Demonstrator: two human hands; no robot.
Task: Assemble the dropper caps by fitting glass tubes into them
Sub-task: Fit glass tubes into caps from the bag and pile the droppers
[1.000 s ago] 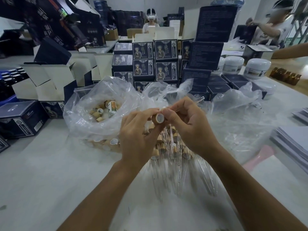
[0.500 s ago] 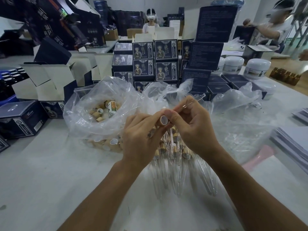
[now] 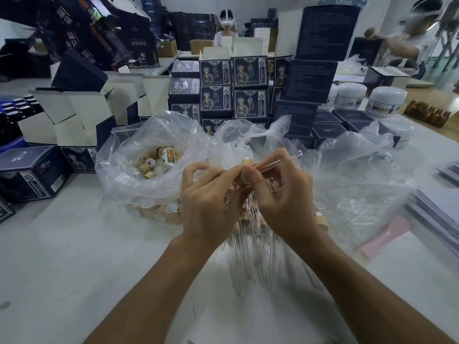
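**A:** How far along is the assembly?

**B:** Partway, by the look of it. A pile of finished droppers [image 3: 250,234] (tan wood-look caps with clear glass tubes fitted, tubes pointing toward the camera) lies on the pale grey table [image 3: 62,256] directly below the hands. A crumpled clear plastic bag [image 3: 139,170] to the left holds many loose tan cylindrical caps [image 3: 149,167], so a good deal is left.

**A:** And the unit in hand?

**B:** The left hand [image 3: 211,207] pinches a small tan cylindrical dropper cap [image 3: 247,162] between thumb and fingertips, the remaining fingers loosely curled. The right hand [image 3: 283,194] pinches a thin clear glass tube [image 3: 280,162] near its inner end; the tube slants up and to the right, its rounded tip free beyond the fingers.

**A:** Is the tube seated?

**B:** Its inner end meets the cap where the two thumbs touch, but the fingers hide the joint, so whether it is fully in cannot be told. I judge this to be the insertion step.

**A:** Surroundings?

**B:** Stacked dark blue printed cartons [image 3: 233,88] stand behind the bag; white lidded jars [image 3: 386,100] sit at right.
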